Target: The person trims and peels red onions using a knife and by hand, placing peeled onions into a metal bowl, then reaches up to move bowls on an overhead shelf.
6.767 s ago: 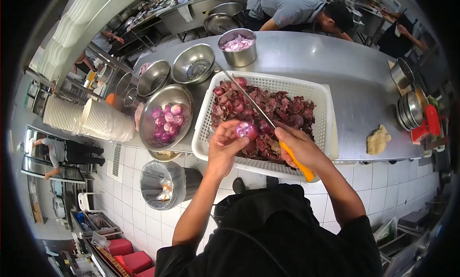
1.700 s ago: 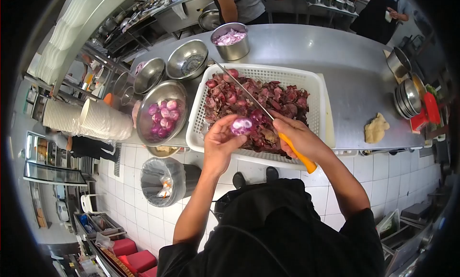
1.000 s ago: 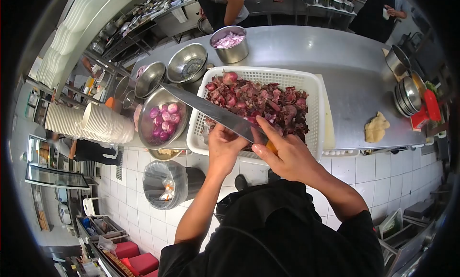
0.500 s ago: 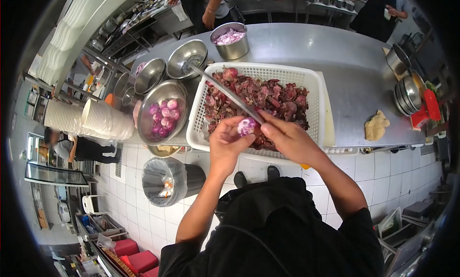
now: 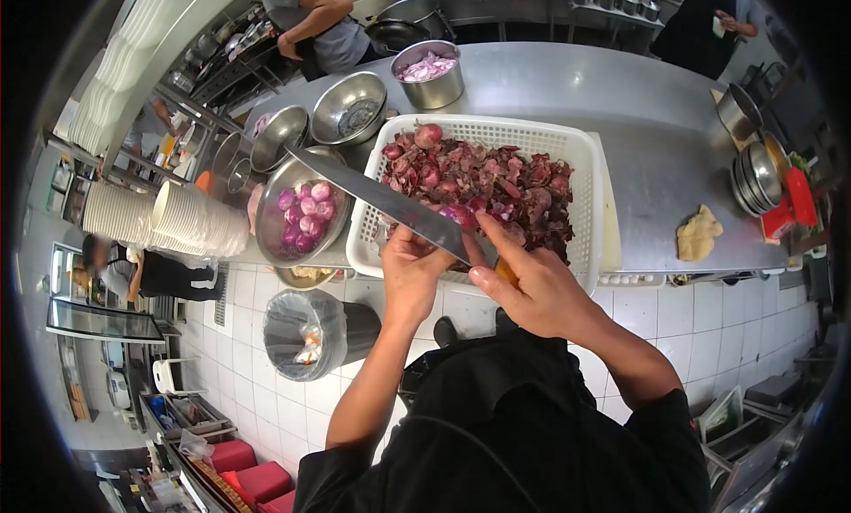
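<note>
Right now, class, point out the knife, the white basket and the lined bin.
Knife (image 5: 381, 199): head view, flat of the blade.
White basket (image 5: 586, 180): head view, its perforated right wall.
Lined bin (image 5: 291, 325): head view, the grey liner.

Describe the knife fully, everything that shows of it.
The knife has a long, broad, metal-looking blade, its flat face toward the camera, its tip end crossing, in view, the rim of the bowl of peeled onions. The right hand grips it, covering most of its orange handle. The blade partly hides the left hand; whether they touch cannot be told.
</note>
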The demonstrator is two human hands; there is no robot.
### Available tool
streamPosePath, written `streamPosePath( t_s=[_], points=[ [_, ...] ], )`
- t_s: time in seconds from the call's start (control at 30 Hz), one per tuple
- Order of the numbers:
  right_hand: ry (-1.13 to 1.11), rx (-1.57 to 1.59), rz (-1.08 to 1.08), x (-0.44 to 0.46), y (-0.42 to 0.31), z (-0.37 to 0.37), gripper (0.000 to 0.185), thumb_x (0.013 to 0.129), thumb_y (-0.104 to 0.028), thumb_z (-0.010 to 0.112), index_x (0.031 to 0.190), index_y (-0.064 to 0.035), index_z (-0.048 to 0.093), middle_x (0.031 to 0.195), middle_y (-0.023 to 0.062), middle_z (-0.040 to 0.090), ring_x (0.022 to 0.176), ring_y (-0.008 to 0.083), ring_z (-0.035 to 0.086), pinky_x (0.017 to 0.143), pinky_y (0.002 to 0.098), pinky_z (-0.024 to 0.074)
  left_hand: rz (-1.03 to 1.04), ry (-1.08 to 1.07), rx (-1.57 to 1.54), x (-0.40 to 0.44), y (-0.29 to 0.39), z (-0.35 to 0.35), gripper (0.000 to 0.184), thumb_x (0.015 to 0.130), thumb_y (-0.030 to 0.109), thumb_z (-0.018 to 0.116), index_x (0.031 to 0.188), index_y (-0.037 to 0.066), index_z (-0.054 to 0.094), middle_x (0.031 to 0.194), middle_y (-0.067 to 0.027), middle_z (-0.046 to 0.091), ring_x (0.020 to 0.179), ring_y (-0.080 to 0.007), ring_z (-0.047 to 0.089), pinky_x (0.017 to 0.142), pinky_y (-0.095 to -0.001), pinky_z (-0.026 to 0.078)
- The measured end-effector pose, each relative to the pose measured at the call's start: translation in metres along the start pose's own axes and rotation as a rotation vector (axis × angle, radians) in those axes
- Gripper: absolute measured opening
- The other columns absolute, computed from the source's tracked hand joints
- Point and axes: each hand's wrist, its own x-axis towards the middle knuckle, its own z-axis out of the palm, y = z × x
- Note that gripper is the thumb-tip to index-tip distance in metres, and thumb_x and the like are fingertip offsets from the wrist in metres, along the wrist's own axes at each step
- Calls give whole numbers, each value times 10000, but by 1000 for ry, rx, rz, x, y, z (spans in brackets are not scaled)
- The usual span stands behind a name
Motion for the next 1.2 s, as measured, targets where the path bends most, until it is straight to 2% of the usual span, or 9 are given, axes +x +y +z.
streamPosePath(
  t_s=[0.1,0.3,0.4,0.5,0.7,0.9,1.0,1.1,1.2],
  points=[
    [13,-19,-30,0,2,1,682,972,-356,581,1441,86,356,947,263,668,825,409,678,743,445,521,2,14,14,-1,3,3,419,825,-125,674,1216,2,591,1047,-71,703,929,-146,681,809,-296,584],
    [21,-39,-38,2,8,3,681,972,-350,580,1455,70,348,966,258,670,830,408,679,740,440,524,-5,45,36,1,0,6,307,818,-113,673,1097,9,631,997,-45,695,908,-120,662,807,-270,546],
    [-56,-41,45,4,2,-1,673,970,-350,580,1458,55,354,1006,253,672,846,405,679,736,444,528,-2,36,83,2,-3,6,239,818,-96,675,1024,20,640,977,-31,688,898,-107,647,814,-266,525],
    [12,-80,-37,7,9,4,662,970,-347,577,1459,42,360,1025,242,674,848,400,679,731,450,531,43,74,76,3,-3,11,189,819,-107,651,978,-7,637,937,-51,699,833,-116,660,765,-260,532],
    [41,-138,-79,14,11,10,649,973,-347,570,1453,42,371,1007,239,682,835,395,685,732,459,532,23,84,51,5,-9,7,222,812,-75,680,1009,20,639,963,-30,686,894,-103,642,802,-260,526],
    [-42,-130,85,25,8,5,602,975,-382,555,1405,29,464,920,211,699,794,396,687,726,440,529,-19,62,17,9,-15,1,335,812,-110,657,1124,-4,597,1035,-68,682,934,-122,648,814,-259,532],
    [-22,65,151,30,20,0,574,985,-424,535,1386,-14,524,878,184,705,809,344,704,712,395,520,-4,16,-6,11,-13,1,409,809,-158,643,1187,-22,565,1098,-92,669,988,-141,646,851,-274,540],
    [8,178,267,43,38,-6,575,992,-467,517,1407,-70,531,812,127,695,742,231,683,683,332,498,26,-28,-50,5,-8,-1,442,809,-179,651,1214,-33,552,1141,-104,656,1032,-154,638,882,-285,545],
    [-99,329,476,48,46,-20,580,1000,-474,503,1451,-109,492,811,85,671,691,129,603,669,292,480,23,-55,-73,5,-1,1,459,815,-165,669,1237,-34,544,1173,-114,645,1053,-160,632,903,-287,540]
  ],
)
